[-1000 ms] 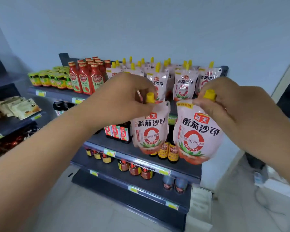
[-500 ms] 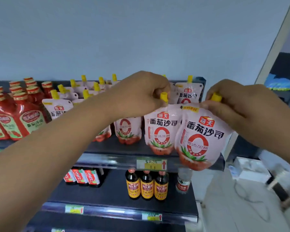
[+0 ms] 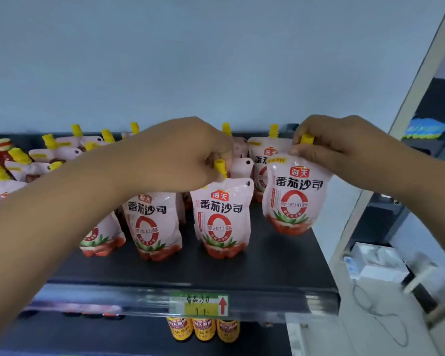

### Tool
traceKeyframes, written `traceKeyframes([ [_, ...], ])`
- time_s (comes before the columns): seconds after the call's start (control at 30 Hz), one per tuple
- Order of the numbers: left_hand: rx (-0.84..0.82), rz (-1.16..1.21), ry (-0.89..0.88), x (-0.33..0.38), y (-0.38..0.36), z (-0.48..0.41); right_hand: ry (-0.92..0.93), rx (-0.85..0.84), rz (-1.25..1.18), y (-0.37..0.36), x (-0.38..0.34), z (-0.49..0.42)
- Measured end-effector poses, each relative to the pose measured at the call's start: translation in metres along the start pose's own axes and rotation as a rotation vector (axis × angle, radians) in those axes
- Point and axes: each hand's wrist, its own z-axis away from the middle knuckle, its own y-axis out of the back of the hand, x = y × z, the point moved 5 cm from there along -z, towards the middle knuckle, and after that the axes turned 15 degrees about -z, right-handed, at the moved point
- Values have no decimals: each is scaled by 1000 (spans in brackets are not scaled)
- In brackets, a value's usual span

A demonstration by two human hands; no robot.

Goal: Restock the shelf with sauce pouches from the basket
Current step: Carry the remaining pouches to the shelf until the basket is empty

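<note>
Far left, red-capped bottles sat at the frame edge, w/ a crowd of stocked pouches beside them, yellow spouts up, some leaning. Further right, a front-row pouch stood upright on the top shelf.

The left hand was pinched shut around the yellow spout of the left pouch. That pouch hung low over the front of the shelf, its base at or just above the board; contact couldn't be told. The right hand was likewise closed on the right pouch by its cap, thumb pressed on the top seam. That one appeared higher, in front of a stocked pouch at the back. The basket wasn't in view.

Handling, as a guess: the film bodies looked soft and bulged at the bottom, so prob. moderately heavy w/ sauce, and floppy if grabbed mid-body. Glossy film prob. slick. The rigid spout and stiff top seam were the sensible grip pts, as both hands had them. The gusseted bases should let them stand, but a pouch set down tilted could topple into its neighbours.

Below the shelf lip, a price tag and brown bottles showed.
</note>
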Motion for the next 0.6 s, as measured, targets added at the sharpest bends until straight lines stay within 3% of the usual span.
traceKeyframes([
  [0.3,-47,-56,43,-12,1,5,-19,-27,-140,-29,41,-53],
  [0.6,-47,-151,88,-13,-5,5,-55,-20,-55,-42,40,-68],
])
